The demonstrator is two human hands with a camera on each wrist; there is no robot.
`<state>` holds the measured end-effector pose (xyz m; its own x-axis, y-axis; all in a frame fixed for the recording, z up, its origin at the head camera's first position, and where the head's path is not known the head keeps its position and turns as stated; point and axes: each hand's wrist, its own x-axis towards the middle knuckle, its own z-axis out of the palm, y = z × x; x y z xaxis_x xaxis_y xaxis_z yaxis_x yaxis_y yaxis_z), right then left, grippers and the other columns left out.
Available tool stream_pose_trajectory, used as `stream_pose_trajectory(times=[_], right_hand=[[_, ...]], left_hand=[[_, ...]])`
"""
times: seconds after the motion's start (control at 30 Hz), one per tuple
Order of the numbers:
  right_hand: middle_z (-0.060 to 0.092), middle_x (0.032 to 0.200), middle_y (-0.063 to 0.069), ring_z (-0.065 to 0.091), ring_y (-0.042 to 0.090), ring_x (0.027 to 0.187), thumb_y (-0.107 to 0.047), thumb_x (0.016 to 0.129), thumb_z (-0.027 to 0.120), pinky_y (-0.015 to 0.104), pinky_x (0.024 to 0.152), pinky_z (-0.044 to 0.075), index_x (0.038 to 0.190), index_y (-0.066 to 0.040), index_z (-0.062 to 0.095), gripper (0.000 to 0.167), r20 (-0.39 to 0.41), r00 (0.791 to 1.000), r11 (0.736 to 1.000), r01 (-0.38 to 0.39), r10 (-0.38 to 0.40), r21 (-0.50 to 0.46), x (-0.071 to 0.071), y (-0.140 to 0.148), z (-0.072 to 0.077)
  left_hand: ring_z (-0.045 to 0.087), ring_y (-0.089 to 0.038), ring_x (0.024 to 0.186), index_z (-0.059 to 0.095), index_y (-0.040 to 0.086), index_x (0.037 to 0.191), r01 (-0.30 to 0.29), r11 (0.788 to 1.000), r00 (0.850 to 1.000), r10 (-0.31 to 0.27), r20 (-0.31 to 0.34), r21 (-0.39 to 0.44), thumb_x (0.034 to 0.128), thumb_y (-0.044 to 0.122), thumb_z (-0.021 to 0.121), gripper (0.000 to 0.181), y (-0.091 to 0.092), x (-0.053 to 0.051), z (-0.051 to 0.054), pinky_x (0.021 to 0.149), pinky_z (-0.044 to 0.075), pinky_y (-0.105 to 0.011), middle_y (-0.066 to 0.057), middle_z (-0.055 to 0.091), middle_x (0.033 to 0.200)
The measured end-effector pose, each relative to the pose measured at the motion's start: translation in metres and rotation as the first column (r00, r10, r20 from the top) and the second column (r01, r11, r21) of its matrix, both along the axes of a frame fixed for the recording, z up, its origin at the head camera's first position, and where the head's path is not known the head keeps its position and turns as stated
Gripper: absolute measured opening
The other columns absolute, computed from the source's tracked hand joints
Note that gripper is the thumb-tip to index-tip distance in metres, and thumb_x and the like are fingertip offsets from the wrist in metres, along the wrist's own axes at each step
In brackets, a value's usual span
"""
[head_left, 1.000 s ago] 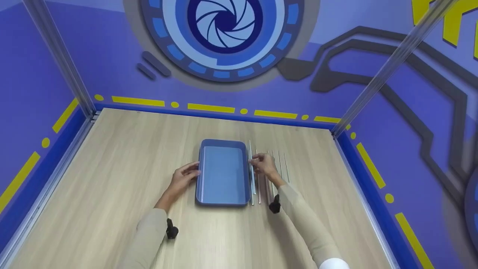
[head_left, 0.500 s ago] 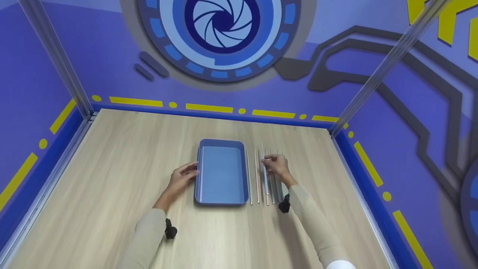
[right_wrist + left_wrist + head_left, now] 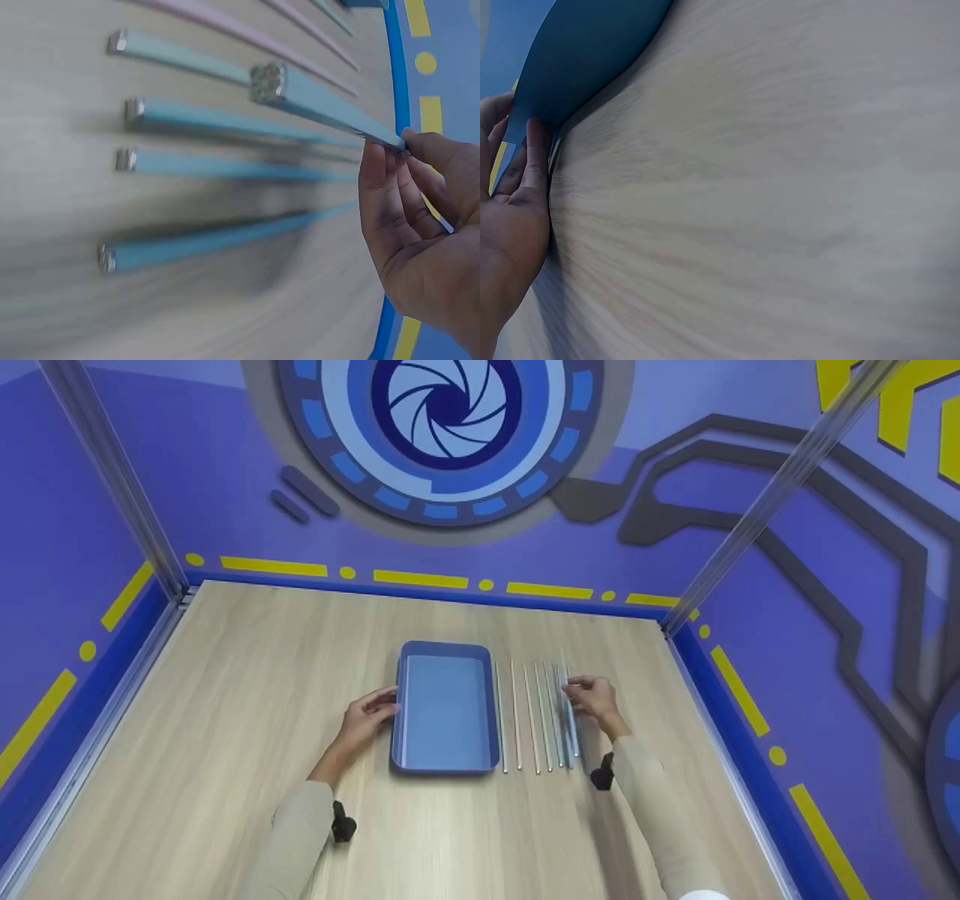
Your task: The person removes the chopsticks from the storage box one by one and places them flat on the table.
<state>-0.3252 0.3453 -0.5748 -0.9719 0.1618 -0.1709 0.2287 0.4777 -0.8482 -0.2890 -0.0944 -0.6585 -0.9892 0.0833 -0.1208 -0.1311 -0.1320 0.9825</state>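
My right hand [image 3: 598, 699] pinches a light blue chopstick [image 3: 322, 105] with a silver, square end. It holds this stick raised over the right end of a row of several chopsticks, pink, pale green and blue, among them a pink chopstick [image 3: 516, 720] and a darker blue chopstick [image 3: 202, 244]. To the left of the row lies a shallow blue rectangular tray [image 3: 446, 712] with nothing in it. My left hand [image 3: 364, 716] touches the tray's left wall with loosely extended fingers; in the left wrist view, the fingers [image 3: 534, 161] lie against the wall's outer side.
The wooden tabletop [image 3: 285, 660] is bounded by a patterned blue wall [image 3: 555, 547] at the back and by walls at both sides. Metal posts, among them a left post [image 3: 124, 487], stand at the back corners.
My right hand has moved right with the chopstick, from beside the tray's right wall across the row to its right end. The left hand stays at the tray.
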Motion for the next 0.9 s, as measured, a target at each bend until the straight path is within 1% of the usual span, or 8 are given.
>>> stream_pose_trajectory(times=[0.13,0.23,0.3,0.43,0.53,0.63,0.73,0.9], right_hand=[[0.072,0.109,0.029,0.074,0.023,0.079,-0.013,0.098,0.068,0.025,0.062,0.063,0.125,0.009,0.066,0.035,0.002,1.0,0.999,0.01,-0.01,0.04,0.002,0.015,-0.003],[0.071,0.113,0.03,0.075,0.033,0.089,-0.013,0.098,0.067,0.026,0.065,0.063,0.126,0.008,0.066,0.035,0.008,1.0,0.998,0.021,-0.022,0.067,0.004,0.025,-0.007],[0.071,0.114,0.03,0.074,0.036,0.094,-0.013,0.098,0.066,0.027,0.067,0.064,0.127,0.008,0.065,0.036,0.012,1.0,0.996,0.024,-0.025,0.088,0.005,0.032,-0.011],[0.073,0.109,0.027,0.075,0.03,0.088,-0.012,0.098,0.066,0.027,0.067,0.064,0.127,0.007,0.066,0.034,0.013,0.999,0.991,0.044,-0.046,0.124,0.009,0.042,-0.02],[0.074,0.106,0.025,0.073,0.022,0.081,-0.011,0.097,0.067,0.022,0.064,0.061,0.124,0.006,0.068,0.032,-0.001,0.998,0.986,0.059,-0.059,0.158,0.01,0.048,-0.028],[0.075,0.106,0.024,0.071,0.019,0.079,-0.011,0.096,0.067,0.019,0.061,0.056,0.121,0.006,0.07,0.03,-0.023,0.998,0.979,0.067,-0.063,0.191,0.013,0.05,-0.037],[0.075,0.108,0.023,0.07,0.02,0.083,-0.013,0.097,0.067,0.019,0.064,0.055,0.119,0.005,0.071,0.028,-0.033,0.997,0.976,0.075,-0.07,0.204,0.016,0.05,-0.046],[0.075,0.108,0.023,0.072,0.029,0.092,-0.016,0.098,0.068,0.026,0.071,0.058,0.119,0.003,0.071,0.029,-0.074,0.993,0.964,0.111,-0.095,0.243,0.017,0.046,-0.055]], left_hand=[[0.064,-0.008,0.108,0.06,0.004,0.14,-0.008,1.0,1.0,0.008,-0.001,-0.021,0.0966,0.008,0.069,0.045,-0.001,0.0,0.0,0.093,0.056,-0.017,-0.021,0.062,0.135],[0.064,-0.007,0.108,0.06,0.003,0.141,-0.012,1.0,1.0,0.012,-0.003,-0.024,0.0966,0.008,0.069,0.045,-0.001,0.001,0.0,0.093,0.056,-0.017,-0.022,0.062,0.135],[0.064,-0.007,0.107,0.059,0.002,0.141,-0.013,1.0,1.0,0.013,-0.009,-0.025,0.0964,0.008,0.07,0.046,-0.001,0.001,0.001,0.093,0.056,-0.017,-0.023,0.062,0.136],[0.065,-0.006,0.104,0.06,0.0,0.14,-0.022,0.999,1.0,0.022,-0.02,-0.023,0.0957,0.005,0.07,0.046,0.001,0.001,0.002,0.09,0.057,-0.017,-0.025,0.063,0.134],[0.065,-0.007,0.103,0.061,0.0,0.139,-0.03,0.999,0.999,0.029,-0.023,-0.021,0.0954,0.004,0.07,0.045,0.001,0.0,0.001,0.089,0.057,-0.017,-0.025,0.063,0.133],[0.065,-0.007,0.104,0.06,0.001,0.14,-0.025,0.999,0.999,0.024,-0.026,-0.03,0.0958,0.005,0.069,0.045,0.001,0.0,0.001,0.09,0.057,-0.017,-0.024,0.063,0.134],[0.065,-0.006,0.104,0.059,0.0,0.141,-0.02,0.999,1.0,0.019,-0.02,-0.039,0.0963,0.006,0.069,0.046,0.001,0.0,0.0,0.091,0.057,-0.017,-0.023,0.063,0.136],[0.065,-0.008,0.106,0.059,0.002,0.141,-0.013,0.999,1.0,0.013,-0.001,-0.031,0.0965,0.008,0.069,0.047,0.001,0.001,0.003,0.093,0.057,-0.02,-0.022,0.064,0.134]])
